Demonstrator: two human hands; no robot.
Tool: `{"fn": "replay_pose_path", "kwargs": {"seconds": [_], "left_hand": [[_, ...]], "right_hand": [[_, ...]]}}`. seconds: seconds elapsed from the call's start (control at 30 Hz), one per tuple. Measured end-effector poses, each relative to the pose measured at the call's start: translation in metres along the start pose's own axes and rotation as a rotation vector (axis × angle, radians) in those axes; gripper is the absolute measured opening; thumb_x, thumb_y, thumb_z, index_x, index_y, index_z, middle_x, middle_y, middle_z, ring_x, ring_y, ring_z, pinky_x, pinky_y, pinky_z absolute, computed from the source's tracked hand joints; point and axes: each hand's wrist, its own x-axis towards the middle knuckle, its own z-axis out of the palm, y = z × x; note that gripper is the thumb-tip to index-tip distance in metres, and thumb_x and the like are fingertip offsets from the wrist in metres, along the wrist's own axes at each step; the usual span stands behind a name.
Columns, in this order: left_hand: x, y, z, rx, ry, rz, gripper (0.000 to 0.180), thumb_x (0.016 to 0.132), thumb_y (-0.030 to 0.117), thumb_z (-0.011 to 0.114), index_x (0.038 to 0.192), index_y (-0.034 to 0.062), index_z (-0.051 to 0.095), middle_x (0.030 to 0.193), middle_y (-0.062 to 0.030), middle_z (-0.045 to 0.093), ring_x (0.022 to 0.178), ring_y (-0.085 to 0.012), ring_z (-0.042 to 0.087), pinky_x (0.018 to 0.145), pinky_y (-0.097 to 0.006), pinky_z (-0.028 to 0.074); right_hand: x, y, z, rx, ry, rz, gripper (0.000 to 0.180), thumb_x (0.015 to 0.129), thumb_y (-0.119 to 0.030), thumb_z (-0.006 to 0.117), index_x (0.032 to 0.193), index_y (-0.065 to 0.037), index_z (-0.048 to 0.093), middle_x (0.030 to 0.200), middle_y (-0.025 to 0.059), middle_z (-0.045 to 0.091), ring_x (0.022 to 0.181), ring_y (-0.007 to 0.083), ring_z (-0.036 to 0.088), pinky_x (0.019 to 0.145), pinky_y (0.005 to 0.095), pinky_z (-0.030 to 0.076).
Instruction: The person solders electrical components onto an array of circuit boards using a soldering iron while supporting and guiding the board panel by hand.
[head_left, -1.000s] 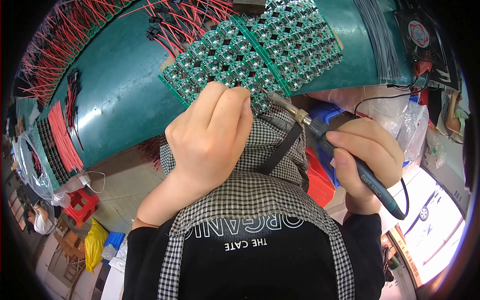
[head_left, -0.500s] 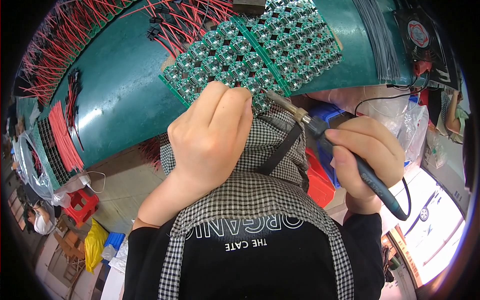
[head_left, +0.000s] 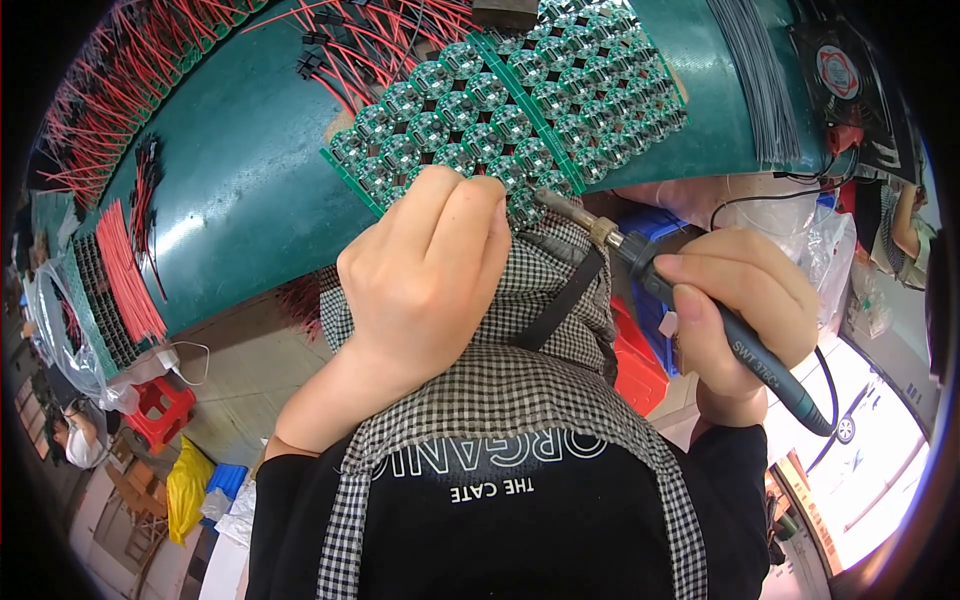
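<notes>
Soldering iron (head_left: pixel 642 266) shifted slightly right, partly hiding a blue container (head_left: pixel 654 227).

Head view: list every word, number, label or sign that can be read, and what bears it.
Black shirt: pale lettering, upside down here; readable, wording withheld.
Soldering iron: pale characters along the handle, wording withheld.
Black device, upper right: round red-and-white label, print too small to read.
Circuit boards: any markings too small to read.

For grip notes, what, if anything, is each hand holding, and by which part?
The right hand holds a soldering iron by its handle. The left hand is curled at the circuit boards; whether it holds anything is hidden.
</notes>
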Motion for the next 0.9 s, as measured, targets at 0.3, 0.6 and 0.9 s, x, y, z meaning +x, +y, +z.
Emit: {"fn": "replay_pose_path", "kwargs": {"seconds": [0.3, 0.6, 0.9], "left_hand": [[-0.001, 0.000, 0.000, 0.030, 0.001, 0.003, 0.015, 0.072, 0.003, 0.071, 0.084, 0.0092, 0.062, 0.072, -0.0016, 0.051, 0.049, -0.0148, 0.053, 0.043, -0.028, 0.040], [0.000, 0.000, -0.001, -0.005, 0.001, 0.001, 0.015, 0.073, 0.004, 0.071, 0.083, 0.0090, 0.062, 0.072, -0.0015, 0.050, 0.050, -0.0152, 0.053, 0.044, -0.029, 0.040], [0.013, 0.010, -0.022, -0.059, -0.020, -0.075, 0.014, 0.074, 0.000, 0.070, 0.081, 0.0069, 0.061, 0.072, -0.0046, 0.052, 0.051, -0.0154, 0.051, 0.046, -0.028, 0.040]], "right_hand": [[0.001, -0.004, -0.001, -0.002, -0.029, 0.098, 0.014, 0.069, 0.000, 0.072, 0.082, 0.004, 0.069, 0.068, 0.0116, 0.065, 0.057, 0.0211, 0.064, 0.049, 0.0270, 0.050], [-0.004, -0.006, -0.004, 0.037, 0.003, 0.279, 0.011, 0.075, -0.005, 0.069, 0.084, 0.002, 0.069, 0.069, 0.0120, 0.066, 0.063, 0.0220, 0.064, 0.056, 0.0287, 0.048], [-0.004, -0.004, -0.014, 0.048, -0.011, 0.259, 0.012, 0.073, -0.005, 0.069, 0.082, 0.003, 0.069, 0.070, 0.0129, 0.066, 0.063, 0.0228, 0.064, 0.056, 0.0293, 0.048]]}}
